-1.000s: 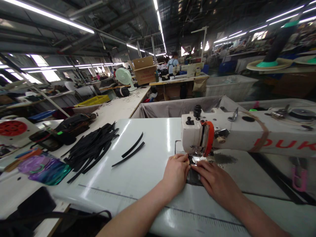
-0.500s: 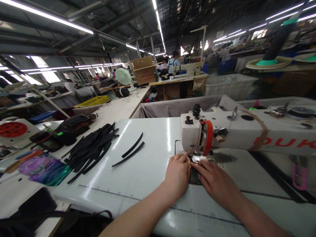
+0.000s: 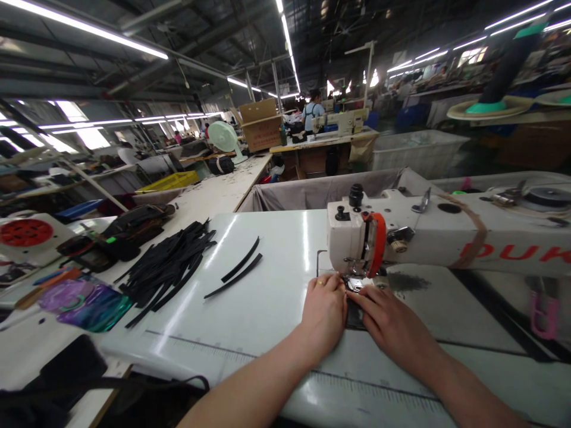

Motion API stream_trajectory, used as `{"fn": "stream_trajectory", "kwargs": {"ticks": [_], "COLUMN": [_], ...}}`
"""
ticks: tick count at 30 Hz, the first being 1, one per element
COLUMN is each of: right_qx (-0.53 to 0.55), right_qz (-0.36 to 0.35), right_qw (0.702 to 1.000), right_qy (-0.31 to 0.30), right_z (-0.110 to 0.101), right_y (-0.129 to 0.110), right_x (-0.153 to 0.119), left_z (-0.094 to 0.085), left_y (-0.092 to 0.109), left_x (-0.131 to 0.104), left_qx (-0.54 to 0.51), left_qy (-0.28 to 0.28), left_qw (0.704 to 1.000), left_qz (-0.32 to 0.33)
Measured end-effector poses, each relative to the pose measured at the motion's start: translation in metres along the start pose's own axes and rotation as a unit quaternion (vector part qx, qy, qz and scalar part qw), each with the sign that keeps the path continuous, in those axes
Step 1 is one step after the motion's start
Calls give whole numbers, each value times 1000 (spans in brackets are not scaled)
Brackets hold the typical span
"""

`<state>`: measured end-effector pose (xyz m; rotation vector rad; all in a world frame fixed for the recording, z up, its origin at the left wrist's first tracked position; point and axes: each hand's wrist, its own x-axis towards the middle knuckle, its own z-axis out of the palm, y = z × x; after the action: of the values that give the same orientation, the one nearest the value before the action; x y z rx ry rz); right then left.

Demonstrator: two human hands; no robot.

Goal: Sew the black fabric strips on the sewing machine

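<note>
At the needle area of a white sewing machine [image 3: 357,238], both hands work close together on the bed. My left hand [image 3: 325,309] is closed, its fingers bent and pressed together just left of the presser foot [image 3: 355,284]. My right hand [image 3: 395,318] is on the other side, index finger pointing at the foot and the other fingers curled. Something small and dark sits between the fingertips, mostly hidden by them. Two curved black strips [image 3: 241,260] lie on the pale tabletop to the left, beside a heap of similar black strips [image 3: 173,261].
An orange guard [image 3: 377,245] is on the machine head. Pink-handled snips [image 3: 544,312] and long black strips [image 3: 499,309] lie under the arm. A shiny purple-green pouch [image 3: 84,303] rests at left. Beyond are a fan [image 3: 224,138], a carton [image 3: 262,128] and a person [image 3: 312,113].
The view has shifted very slightly. Both hands stay at the presser foot with almost the same grip, and the loose strips lie as before.
</note>
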<state>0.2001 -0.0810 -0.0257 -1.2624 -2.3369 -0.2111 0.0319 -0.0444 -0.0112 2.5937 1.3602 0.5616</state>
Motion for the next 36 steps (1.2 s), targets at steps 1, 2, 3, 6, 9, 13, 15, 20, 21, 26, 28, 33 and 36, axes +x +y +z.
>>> {"fn": "stream_trajectory", "kwargs": {"ticks": [1, 2, 3, 6, 9, 13, 15, 20, 21, 26, 28, 33, 36], "right_qx": [2, 5, 8, 14, 14, 14, 17, 19, 18, 14, 14, 28, 48], "right_qz": [2, 5, 9, 12, 7, 9, 13, 11, 11, 1, -4, -7, -8], "right_qw": [1000, 1000, 1000, 1000, 1000, 1000, 1000, 1000, 1000, 1000, 1000, 1000, 999], "right_qy": [-1, -3, -5, -1, 13, 14, 7, 4, 7, 7, -6, -10, -6], "right_z": [0, 0, 1, 3, 5, 7, 7, 5, 4, 2, 2, -1, -3], "right_y": [0, 0, 0, 1, 3, 4, 4, 3, 2, 2, 2, 2, 2], "right_x": [0, 0, -1, -3, -5, -6, -7, -5, -5, -4, -4, -3, -5], "left_z": [0, -1, -2, -7, -9, -2, 1, -5, -8, -19, -21, -23, -22], "left_y": [0, 1, 2, 2, -6, -23, -29, -37, -37, -22, -15, -15, -16], "left_x": [0, 0, 0, 0, 4, 16, 21, 25, 25, 11, 2, -8, -8], "left_qx": [1, 2, 3, -3, -47, -65, -32, 33, 42, 7, -13, -73, -96], "left_qy": [-1, -4, -9, -19, 2, 52, 29, 42, 57, 7, -16, -31, -38], "left_qw": [1000, 1000, 1000, 1000, 999, 996, 999, 996, 994, 1000, 1000, 997, 994], "left_qz": [3, 6, 7, 9, 4, -27, -5, -77, -88, -28, -22, 12, 29]}}
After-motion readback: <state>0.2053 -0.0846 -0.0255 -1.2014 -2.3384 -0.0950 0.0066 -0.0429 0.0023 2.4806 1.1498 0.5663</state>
